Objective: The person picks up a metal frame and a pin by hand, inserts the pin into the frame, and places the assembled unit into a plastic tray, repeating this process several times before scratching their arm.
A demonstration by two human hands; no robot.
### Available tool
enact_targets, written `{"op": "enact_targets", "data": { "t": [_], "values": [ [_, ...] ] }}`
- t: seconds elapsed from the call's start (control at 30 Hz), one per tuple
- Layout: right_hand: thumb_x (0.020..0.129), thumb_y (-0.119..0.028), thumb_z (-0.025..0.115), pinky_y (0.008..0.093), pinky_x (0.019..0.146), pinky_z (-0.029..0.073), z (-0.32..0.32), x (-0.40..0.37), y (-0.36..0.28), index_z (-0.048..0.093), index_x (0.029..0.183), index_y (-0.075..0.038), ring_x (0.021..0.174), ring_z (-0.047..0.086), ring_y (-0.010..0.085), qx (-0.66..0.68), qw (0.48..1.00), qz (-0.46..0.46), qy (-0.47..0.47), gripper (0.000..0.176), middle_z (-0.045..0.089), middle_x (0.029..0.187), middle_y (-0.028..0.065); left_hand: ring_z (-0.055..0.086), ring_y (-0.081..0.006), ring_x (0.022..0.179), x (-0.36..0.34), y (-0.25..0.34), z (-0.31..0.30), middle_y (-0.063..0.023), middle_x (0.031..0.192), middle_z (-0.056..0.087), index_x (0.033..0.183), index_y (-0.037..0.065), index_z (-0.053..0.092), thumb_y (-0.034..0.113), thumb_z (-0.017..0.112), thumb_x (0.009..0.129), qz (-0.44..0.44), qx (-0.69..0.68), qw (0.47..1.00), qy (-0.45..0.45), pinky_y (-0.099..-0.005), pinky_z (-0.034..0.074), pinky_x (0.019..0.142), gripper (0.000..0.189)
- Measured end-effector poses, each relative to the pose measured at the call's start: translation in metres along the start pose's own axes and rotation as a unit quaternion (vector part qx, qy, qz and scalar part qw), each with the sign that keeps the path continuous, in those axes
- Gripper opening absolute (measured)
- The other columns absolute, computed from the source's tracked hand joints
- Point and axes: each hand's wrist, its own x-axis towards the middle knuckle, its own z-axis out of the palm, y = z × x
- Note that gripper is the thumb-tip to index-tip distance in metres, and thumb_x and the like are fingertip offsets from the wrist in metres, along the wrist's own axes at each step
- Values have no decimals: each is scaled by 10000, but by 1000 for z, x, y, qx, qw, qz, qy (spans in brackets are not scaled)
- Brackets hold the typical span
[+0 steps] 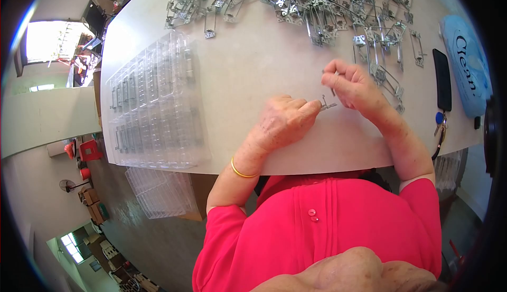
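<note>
The left hand grips a metal bracket. Just beside it, the curled right hand pinches a small blurred piece over the table.

The left hand is closed, back turned up; the right hand, slightly farther and to the right, has curled fingers. Both forearms are bare.

Right of frame centre, the left hand grips a small metal part; the right hand, just beside it, pinches a slim piece, details unclear. Metal brackets lie heaped at upper centre; clear plastic trays holding metal parts occupy the left.
</note>
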Motion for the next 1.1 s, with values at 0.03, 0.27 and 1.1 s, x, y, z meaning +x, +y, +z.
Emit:
{"op": "enact_targets", "data": {
  "t": [0.03,0.27,1.1],
  "values": [
    [1044,-246,631,193,439,314,-1,0,1,633,1002,-82,503,415,0,26,999,-26,36,170,539,677,-80,544,-206,507,2,1,2,-47,622,567,1006,79,675,12,747,827,-7,-60,997,42,-350,418,500,204],
    [1057,-272,621,195,447,390,7,-2,-5,635,1031,-94,500,498,23,14,984,-141,111,181,577,670,-41,365,15,572,2,2,-14,112,646,434,1048,32,667,9,702,955,-302,-415,852,103,-206,269,513,102],
    [1061,-258,597,227,416,412,14,-7,-11,568,1153,-33,476,504,53,-32,999,2,-3,245,573,682,-1,507,-81,515,1,-11,-1,-21,608,555,1033,24,669,-28,740,870,-133,-107,971,167,-276,403,471,186]
  ]
}}
